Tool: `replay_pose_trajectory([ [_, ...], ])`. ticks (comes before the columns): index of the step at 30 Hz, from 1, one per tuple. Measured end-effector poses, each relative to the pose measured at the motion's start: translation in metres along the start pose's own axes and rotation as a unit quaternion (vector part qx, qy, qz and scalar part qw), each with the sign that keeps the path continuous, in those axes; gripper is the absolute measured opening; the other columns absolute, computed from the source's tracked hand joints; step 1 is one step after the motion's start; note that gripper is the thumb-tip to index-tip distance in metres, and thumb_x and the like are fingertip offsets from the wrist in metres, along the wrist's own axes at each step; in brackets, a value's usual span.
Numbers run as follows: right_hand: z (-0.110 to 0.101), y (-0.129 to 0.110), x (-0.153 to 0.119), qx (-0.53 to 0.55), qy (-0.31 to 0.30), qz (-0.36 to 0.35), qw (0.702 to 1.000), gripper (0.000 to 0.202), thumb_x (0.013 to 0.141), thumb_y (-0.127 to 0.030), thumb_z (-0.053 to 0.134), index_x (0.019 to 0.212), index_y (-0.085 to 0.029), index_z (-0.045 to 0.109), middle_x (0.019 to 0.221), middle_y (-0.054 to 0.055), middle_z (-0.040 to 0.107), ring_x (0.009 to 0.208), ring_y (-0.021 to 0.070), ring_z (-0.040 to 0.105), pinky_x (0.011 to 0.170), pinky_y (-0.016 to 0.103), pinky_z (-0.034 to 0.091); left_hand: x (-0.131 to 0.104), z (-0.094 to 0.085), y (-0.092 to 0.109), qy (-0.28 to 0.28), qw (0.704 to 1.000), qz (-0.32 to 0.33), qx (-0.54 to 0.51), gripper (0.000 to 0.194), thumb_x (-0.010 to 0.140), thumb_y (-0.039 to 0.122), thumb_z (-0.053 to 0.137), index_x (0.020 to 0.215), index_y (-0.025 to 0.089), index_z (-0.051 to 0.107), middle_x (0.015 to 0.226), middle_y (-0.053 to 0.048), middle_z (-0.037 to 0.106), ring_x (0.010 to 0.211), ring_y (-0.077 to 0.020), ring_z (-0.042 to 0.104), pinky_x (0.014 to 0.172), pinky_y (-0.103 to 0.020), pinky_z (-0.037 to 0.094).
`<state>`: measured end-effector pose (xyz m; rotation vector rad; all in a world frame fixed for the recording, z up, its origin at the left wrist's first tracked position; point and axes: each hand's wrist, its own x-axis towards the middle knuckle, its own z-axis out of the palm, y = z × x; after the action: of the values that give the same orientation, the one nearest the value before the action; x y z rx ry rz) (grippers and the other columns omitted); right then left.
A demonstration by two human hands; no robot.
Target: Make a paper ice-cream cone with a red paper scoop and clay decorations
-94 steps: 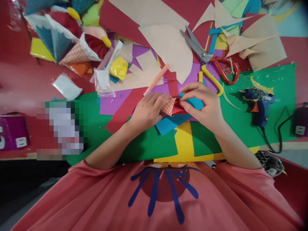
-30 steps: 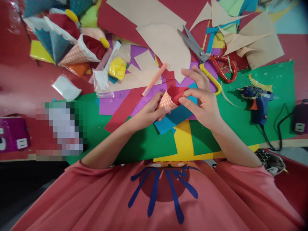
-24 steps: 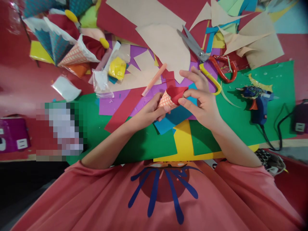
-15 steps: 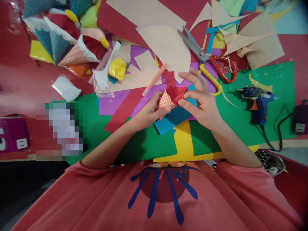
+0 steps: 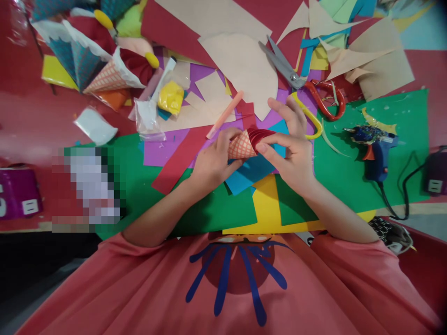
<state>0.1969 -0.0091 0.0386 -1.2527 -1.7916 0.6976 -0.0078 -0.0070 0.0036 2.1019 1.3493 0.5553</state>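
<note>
A small paper cone (image 5: 241,145) with an orange-and-white check lies on its side between my hands. My left hand (image 5: 213,158) is closed around its narrow part, with the thumb below and the fingers above. Dark red pleated paper (image 5: 259,136) shows at the cone's wide mouth. My right hand (image 5: 293,151) pinches that red paper between thumb and index finger, its other fingers raised. Beneath the hands lie a blue sheet (image 5: 240,179) and a red strip (image 5: 174,163). An orange marker-like stick (image 5: 225,115) rests just beyond the left hand.
Scissors (image 5: 296,83) with red and yellow handles lie beyond my right hand. A blue hot glue gun (image 5: 379,156) with a cord sits at right on green sheets (image 5: 324,186). Finished-looking cones (image 5: 104,74) stand at upper left. Beige scraps (image 5: 244,65) cover the back.
The cone has turned so its mouth faces right rather than up, showing pleats in the red paper. My left hand has wrapped further round it; the right still pinches the red edge.
</note>
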Motion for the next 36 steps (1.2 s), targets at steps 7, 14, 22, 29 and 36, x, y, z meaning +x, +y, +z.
replay_pose_trajectory([
  [7,0.001,0.005,0.0,0.025,-0.018,0.019,0.999,0.011,0.087,-0.032,0.066,0.078,-0.03,0.072,0.14,-0.004,0.06,0.149,0.031,0.034,0.123,0.064,0.023,0.0,-0.001,0.005,0.018,1.0,0.012,0.001,0.068,0.088,0.07,0.047,0.131,0.017,0.044,0.126,-0.014,0.06,0.106,-0.0246,0.067,0.081,-0.032,0.055],
  [14,-0.002,0.005,0.003,0.0,-0.021,-0.009,1.0,0.012,0.087,-0.036,0.064,0.078,-0.032,0.07,0.142,-0.009,0.058,0.148,0.0278,0.036,0.124,0.056,0.028,0.004,0.001,0.0,0.009,0.991,0.027,-0.134,0.063,0.091,0.068,0.045,0.129,0.018,0.042,0.123,-0.012,0.061,0.111,-0.0237,0.065,0.091,-0.035,0.053],
  [22,-0.009,0.003,0.006,-0.006,-0.046,-0.016,0.999,0.012,0.087,-0.037,0.064,0.079,-0.033,0.07,0.143,-0.009,0.058,0.148,0.0265,0.036,0.126,0.055,0.025,0.006,0.001,0.005,-0.043,0.957,0.006,-0.285,0.053,0.093,0.063,0.048,0.123,0.02,0.045,0.116,-0.01,0.064,0.104,-0.0205,0.066,0.08,-0.029,0.056],
  [29,-0.008,0.003,0.006,0.006,-0.067,-0.006,0.998,0.016,0.089,-0.036,0.061,0.076,-0.031,0.069,0.138,-0.007,0.061,0.145,0.0288,0.039,0.125,0.058,0.024,0.006,0.001,0.006,-0.045,0.951,-0.016,-0.307,0.053,0.091,0.063,0.05,0.122,0.02,0.046,0.114,-0.009,0.063,0.101,-0.0188,0.065,0.079,-0.027,0.056],
  [36,-0.004,0.008,0.004,0.004,-0.038,-0.046,0.998,0.017,0.092,-0.035,0.06,0.079,-0.028,0.067,0.137,-0.003,0.06,0.139,0.0289,0.046,0.122,0.059,0.029,0.006,0.001,0.004,-0.041,0.952,-0.008,-0.305,0.05,0.092,0.057,0.053,0.122,0.018,0.046,0.115,-0.01,0.063,0.1,-0.0185,0.065,0.081,-0.028,0.056],
])
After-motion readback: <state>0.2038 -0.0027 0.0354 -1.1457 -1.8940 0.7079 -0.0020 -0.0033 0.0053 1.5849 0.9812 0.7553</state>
